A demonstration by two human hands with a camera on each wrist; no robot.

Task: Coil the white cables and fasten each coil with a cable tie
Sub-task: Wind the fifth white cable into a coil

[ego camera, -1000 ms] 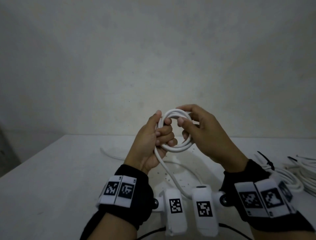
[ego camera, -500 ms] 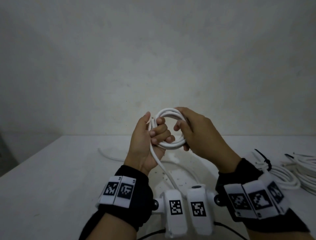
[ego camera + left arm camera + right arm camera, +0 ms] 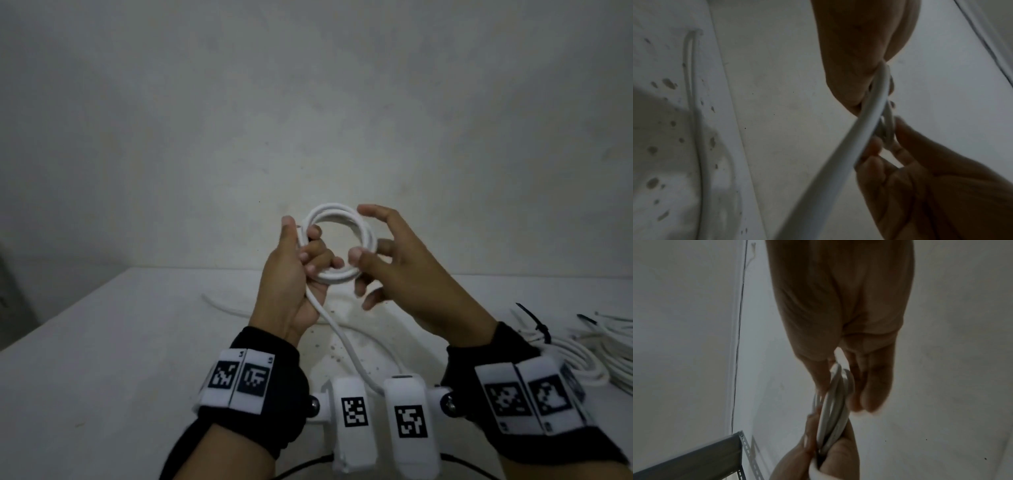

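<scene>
A white cable coil (image 3: 337, 219) of a few loops is held up above the table, in front of the wall. My left hand (image 3: 305, 260) grips its left side, fingers curled through the ring and thumb upright behind it. My right hand (image 3: 380, 253) pinches the coil's right side between the thumb and a finger behind, while its other fingers are spread. From my left hand the loose cable tail (image 3: 342, 342) drops to the table between my wrists. The right wrist view shows the coil (image 3: 838, 394) edge-on between thumb and fingers. The tail (image 3: 849, 146) crosses the left wrist view.
The white table (image 3: 120, 359) is stained near its middle, and a loose stretch of cable (image 3: 219, 305) lies on it. Coiled white cables (image 3: 582, 356) with a black cable tie (image 3: 534, 323) lie at the right edge. A grey metal shelf (image 3: 694, 456) stands to the left.
My right hand has let go of the coil's top, spread its fingers and shifted to the coil's right side. The ring now looks wider and rounder. My left hand keeps its grip.
</scene>
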